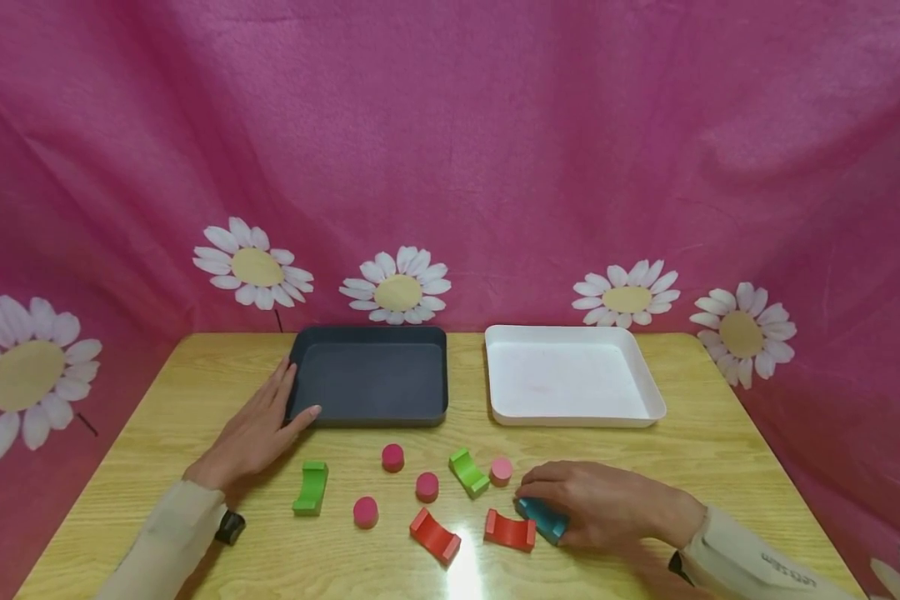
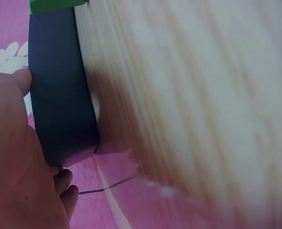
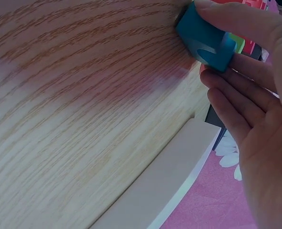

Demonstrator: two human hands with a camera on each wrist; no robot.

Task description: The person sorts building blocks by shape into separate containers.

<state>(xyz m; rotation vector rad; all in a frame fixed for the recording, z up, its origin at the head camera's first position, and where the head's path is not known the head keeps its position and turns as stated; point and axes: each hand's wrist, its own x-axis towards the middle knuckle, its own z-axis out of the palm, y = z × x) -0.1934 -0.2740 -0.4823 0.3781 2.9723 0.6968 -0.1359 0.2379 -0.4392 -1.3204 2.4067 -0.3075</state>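
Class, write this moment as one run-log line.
left hand: rests against dark tray | right hand: grips blue block | white tray: holds nothing

bright, even light; glare spot on the tabletop (image 1: 465, 575) near the front edge; left wrist view was blurred.

I wore long beige sleeves on both arms, snug at the wrists. My right sleeve (image 1: 757, 562) carried small dark lettering near the cuff, too small to read. A black band with a round housing (image 1: 230, 527) sat at my left wrist, beside the left sleeve (image 1: 168, 533).
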